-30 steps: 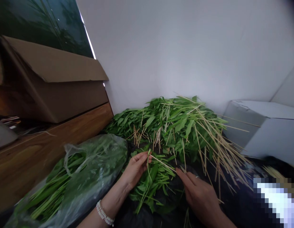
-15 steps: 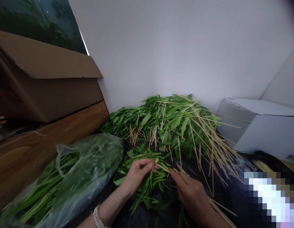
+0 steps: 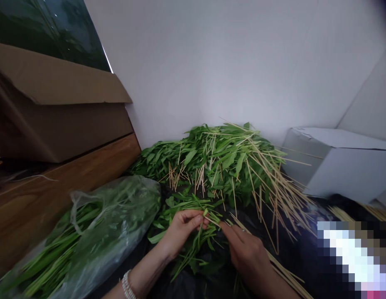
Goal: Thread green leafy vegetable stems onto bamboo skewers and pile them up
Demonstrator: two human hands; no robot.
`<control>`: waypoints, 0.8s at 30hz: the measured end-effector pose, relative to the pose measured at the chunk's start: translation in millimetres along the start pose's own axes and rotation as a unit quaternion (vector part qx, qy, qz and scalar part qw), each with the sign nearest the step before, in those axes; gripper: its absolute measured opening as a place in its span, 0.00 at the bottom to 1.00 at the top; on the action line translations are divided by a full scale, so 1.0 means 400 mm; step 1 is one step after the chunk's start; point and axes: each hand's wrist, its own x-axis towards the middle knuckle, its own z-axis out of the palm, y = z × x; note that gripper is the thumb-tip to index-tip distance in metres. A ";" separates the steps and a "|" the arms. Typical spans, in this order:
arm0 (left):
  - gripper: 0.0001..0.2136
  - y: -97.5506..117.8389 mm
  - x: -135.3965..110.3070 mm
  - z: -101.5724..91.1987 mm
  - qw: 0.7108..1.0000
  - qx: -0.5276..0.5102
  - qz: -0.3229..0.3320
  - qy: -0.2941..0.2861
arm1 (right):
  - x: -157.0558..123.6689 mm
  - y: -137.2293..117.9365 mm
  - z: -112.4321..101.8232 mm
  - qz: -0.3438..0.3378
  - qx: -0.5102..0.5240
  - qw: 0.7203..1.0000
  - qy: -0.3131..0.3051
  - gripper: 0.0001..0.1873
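My left hand (image 3: pixel 185 228), with a beaded bracelet at the wrist, pinches a green leafy stem (image 3: pixel 205 212) between thumb and fingers. My right hand (image 3: pixel 247 249) grips a thin wooden stick (image 3: pixel 213 221), whose tip meets the cut end of that stem; whether it has gone inside I cannot tell. More sticks (image 3: pixel 284 270) run beneath my right hand and forearm. Loose leafy stems (image 3: pixel 193 259) lie under both hands on black plastic sheeting (image 3: pixel 183 286).
Behind my hands, a large heap of leafy greens (image 3: pixel 193 155) with many sticks (image 3: pixel 274 182) poking out rests against the wall. A clear plastic bag (image 3: pixel 118 224) of greens lies left, beside a wooden ledge (image 3: pixel 96 166) bearing a cardboard box (image 3: pixel 71 128). A white box (image 3: pixel 348 166) stands right.
The view has shifted slightly. Both hands stay close together at the stem, and the stick between them now shows more plainly against the stem's end.
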 end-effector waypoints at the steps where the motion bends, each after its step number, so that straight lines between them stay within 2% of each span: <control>1: 0.10 -0.004 -0.002 0.003 1.000 0.003 -0.001 -0.015 | 0.000 -0.003 0.001 -0.004 0.002 1.000 0.003 0.20; 5: 0.12 -0.009 -0.006 0.010 0.998 0.030 0.007 -0.055 | 0.008 -0.005 0.001 -0.014 0.004 1.000 0.015 0.19; 8: 0.14 0.007 -0.002 0.003 0.996 0.066 0.049 -0.017 | 0.018 0.015 -0.009 -0.002 -0.002 1.000 0.022 0.16; 10: 0.15 0.019 0.001 -0.006 0.993 0.095 0.071 0.013 | 0.024 0.033 -0.019 0.013 -0.019 0.999 0.049 0.15; 14: 0.16 0.027 -0.002 -0.012 0.973 0.215 0.081 0.014 | 0.029 0.055 -0.042 0.055 -0.069 0.993 0.082 0.12; 16: 0.16 0.028 -0.008 -0.009 0.943 0.318 0.103 -0.002 | 0.030 0.060 -0.052 0.072 -0.094 0.990 0.077 0.13; 21: 0.14 0.031 -0.018 -0.012 0.827 0.540 0.148 -0.050 | 0.031 0.080 -0.070 0.114 -0.149 0.979 0.077 0.13; 24: 0.13 0.023 -0.011 -0.028 0.799 0.578 0.163 -0.028 | 0.031 0.091 -0.073 0.126 -0.166 0.975 0.072 0.13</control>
